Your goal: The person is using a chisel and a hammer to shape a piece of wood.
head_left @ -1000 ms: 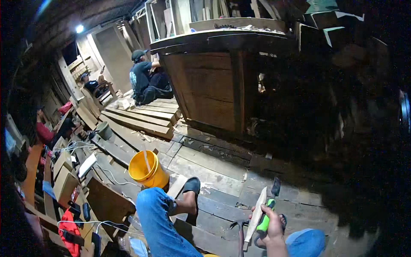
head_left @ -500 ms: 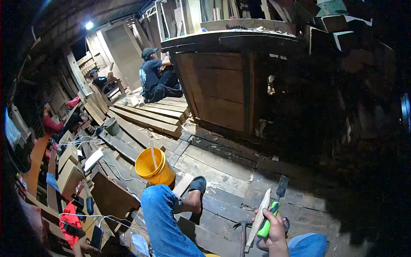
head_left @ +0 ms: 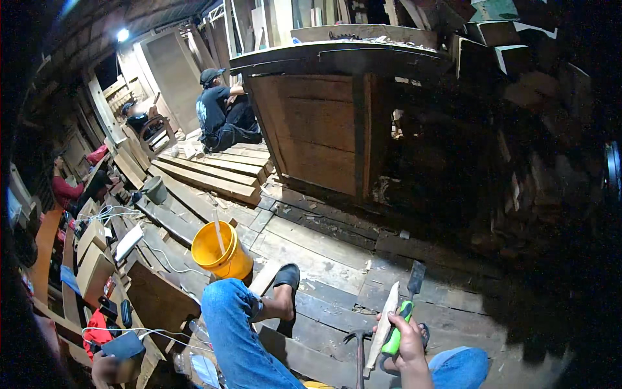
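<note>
My right hand (head_left: 409, 340) is closed around the green handle of a chisel (head_left: 400, 322), whose dark blade points up and away over the floor planks. A pale, narrow piece of wood (head_left: 382, 321) stands tilted right beside the chisel, touching my hand. A hammer (head_left: 358, 350) lies on the planks just left of it. My left hand (head_left: 103, 369) shows only partly at the lower left edge, by a dark flat device (head_left: 123, 347) with a white cable; its grip is unclear. My knees in blue jeans (head_left: 233, 324) and a sandalled foot (head_left: 285, 285) lie between the hands.
A yellow bucket (head_left: 220, 249) stands by my left knee. A large wooden cabinet (head_left: 324, 129) rises ahead, with stacked planks (head_left: 214, 172) to its left. A person in dark clothes (head_left: 220, 117) sits there; a person in red (head_left: 68, 188) sits at left. Boxes and cables crowd the left side.
The view has wobbled slightly. My left hand has come into view at the lower left edge. My right hand keeps the chisel in nearly the same place.
</note>
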{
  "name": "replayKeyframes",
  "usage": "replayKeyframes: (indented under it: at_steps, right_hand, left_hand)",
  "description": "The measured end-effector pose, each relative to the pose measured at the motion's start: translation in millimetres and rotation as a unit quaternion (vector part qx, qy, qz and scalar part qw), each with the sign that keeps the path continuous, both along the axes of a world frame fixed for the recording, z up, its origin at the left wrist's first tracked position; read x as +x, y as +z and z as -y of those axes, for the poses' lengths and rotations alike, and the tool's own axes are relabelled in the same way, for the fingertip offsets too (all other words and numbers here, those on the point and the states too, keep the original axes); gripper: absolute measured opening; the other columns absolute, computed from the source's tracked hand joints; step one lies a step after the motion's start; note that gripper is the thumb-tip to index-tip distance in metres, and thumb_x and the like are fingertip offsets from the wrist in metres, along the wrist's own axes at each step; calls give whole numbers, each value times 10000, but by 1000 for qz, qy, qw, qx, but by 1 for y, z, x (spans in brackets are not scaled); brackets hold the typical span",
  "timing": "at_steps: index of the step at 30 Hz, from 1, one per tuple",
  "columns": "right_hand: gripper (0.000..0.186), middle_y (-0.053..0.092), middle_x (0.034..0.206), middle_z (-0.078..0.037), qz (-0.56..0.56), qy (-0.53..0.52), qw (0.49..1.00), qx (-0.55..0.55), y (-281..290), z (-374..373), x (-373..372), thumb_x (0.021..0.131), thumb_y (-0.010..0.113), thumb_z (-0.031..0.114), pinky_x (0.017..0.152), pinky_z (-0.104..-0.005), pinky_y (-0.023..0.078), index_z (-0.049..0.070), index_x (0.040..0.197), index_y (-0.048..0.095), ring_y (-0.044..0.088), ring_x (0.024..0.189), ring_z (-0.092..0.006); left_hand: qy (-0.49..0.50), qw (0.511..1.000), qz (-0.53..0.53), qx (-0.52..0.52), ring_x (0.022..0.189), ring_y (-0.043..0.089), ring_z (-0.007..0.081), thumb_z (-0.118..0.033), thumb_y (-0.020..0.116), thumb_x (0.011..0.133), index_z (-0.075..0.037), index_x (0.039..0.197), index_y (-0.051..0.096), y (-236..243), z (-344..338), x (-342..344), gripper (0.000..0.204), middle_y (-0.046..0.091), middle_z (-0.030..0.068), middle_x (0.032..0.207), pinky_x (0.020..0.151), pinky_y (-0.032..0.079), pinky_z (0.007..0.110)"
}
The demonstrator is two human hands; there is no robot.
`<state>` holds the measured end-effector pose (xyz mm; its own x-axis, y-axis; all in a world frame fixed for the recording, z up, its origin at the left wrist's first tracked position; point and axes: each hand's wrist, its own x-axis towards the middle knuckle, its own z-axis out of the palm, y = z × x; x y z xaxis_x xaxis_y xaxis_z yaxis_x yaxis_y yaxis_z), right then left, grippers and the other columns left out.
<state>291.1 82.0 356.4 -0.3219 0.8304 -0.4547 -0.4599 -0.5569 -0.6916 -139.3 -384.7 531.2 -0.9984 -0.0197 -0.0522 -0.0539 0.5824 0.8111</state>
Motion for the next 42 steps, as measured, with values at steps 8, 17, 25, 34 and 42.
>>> replayKeyframes:
  at_steps: [8,17,25,34,42]
  right_hand:
    - [237,650,894,-116,-17,-23,1000,9,-6,-1,6,899,542,177,652,-354,547,6,1063,544,656,741,-228]
    - [258,647,898,-98,-3,-19,1000,-7,-1,-3,4,895,559,177,663,-338,553,-3,1078,537,654,755,-200]
    - [257,659,905,-103,12,-27,1000,-5,-3,-5,2,892,574,185,667,-343,554,5,1073,539,666,761,-207]
    - [244,662,881,-112,-20,-31,999,-20,-13,-4,1,895,567,168,655,-336,557,-8,1065,563,669,751,-216]
    - [292,645,817,-130,11,-82,996,-45,-23,-2,4,889,542,256,629,-351,551,-22,970,584,649,697,-233]
  left_hand:
    - [-27,999,17,28,743,553,281,-528,577,746,-195,951,623,-2,-39,-23,394,621,68,856,714,428,469]
    - [-47,997,25,58,778,559,285,-478,596,755,-186,936,625,0,-79,-49,345,623,65,881,750,432,481]
    - [-56,991,38,116,809,565,288,-433,613,762,-178,923,627,-7,-103,-72,302,626,62,903,781,435,491]
    - [-51,975,44,212,844,572,291,-383,633,771,-169,909,630,-24,-135,-105,254,628,59,927,817,438,503]
    - [-36,902,14,431,875,578,294,-338,650,778,-161,895,632,-42,-112,-163,213,630,56,949,849,441,514]
